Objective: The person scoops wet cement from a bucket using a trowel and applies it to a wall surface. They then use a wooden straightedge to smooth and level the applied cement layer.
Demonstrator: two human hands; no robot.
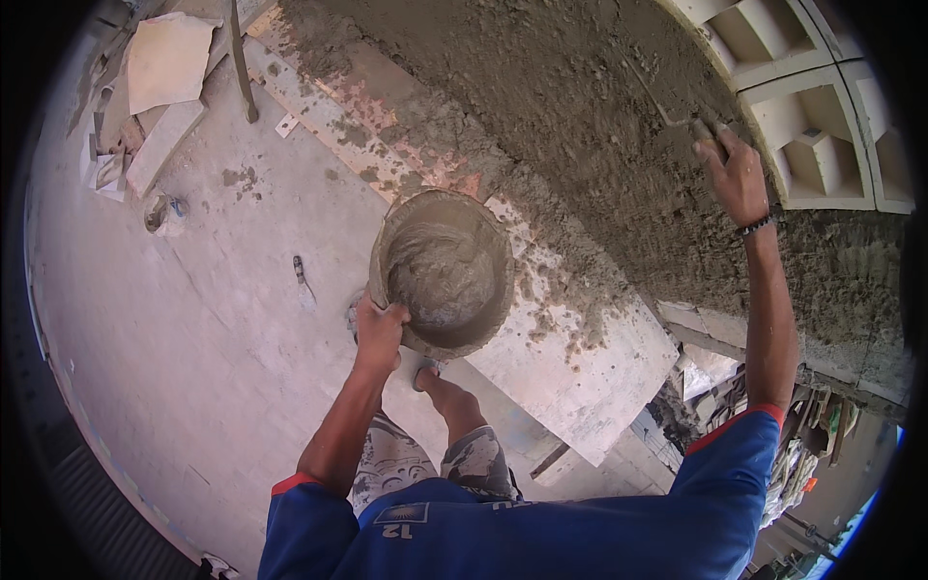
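Observation:
My left hand (378, 330) grips the rim of a round pan (443, 270) filled with wet grey mortar, held out in front of me above the floor. My right hand (739, 176) is raised against the wall, closed on the handle of a trowel (677, 114) whose blade lies flat on the fresh rough plaster (580, 106). A dark beaded band sits on that wrist. My blue sleeves, patterned shorts and one foot show below the pan.
White ventilation blocks (822, 106) sit in the wall at upper right. A plank platform (570, 367) spattered with mortar runs along the wall base. A small trowel (303, 275) lies on the concrete floor; boards and scraps (159, 87) lie at upper left.

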